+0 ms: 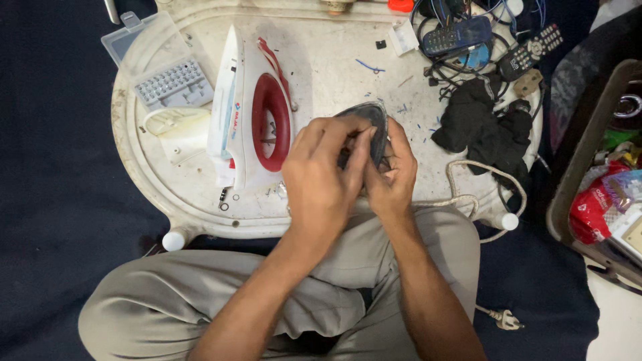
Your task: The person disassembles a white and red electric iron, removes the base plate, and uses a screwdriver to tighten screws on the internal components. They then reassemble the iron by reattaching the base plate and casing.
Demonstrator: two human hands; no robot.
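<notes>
Soleplate (372, 124) of a clothes iron, dark grey and pointed, held on edge above the near edge of the tray (328, 50), between both hands. The left hand (319, 175) is closed over its near face, fingers curled across the metal; the right hand (391, 175) clasps the other side, thumb pressed to the rim. The step in hand appears to be the inspection or fitting of a part on the plate's inner face, which the hands hide. The next move would seem to call for a steady grip by one hand while the other works with its fingertips.

Just left of the hands, the iron's white and red body (251, 113) lies on the tray. At the far left corner rests a clear plastic box (150, 63) of small parts. Towards the right edge lie a black cloth (485, 127), a white cord (471, 184), a handset (458, 35) and a remote control (531, 48). The white oval tray rests on a dark blue floor covering (53, 200); the person sits cross-legged before it.
</notes>
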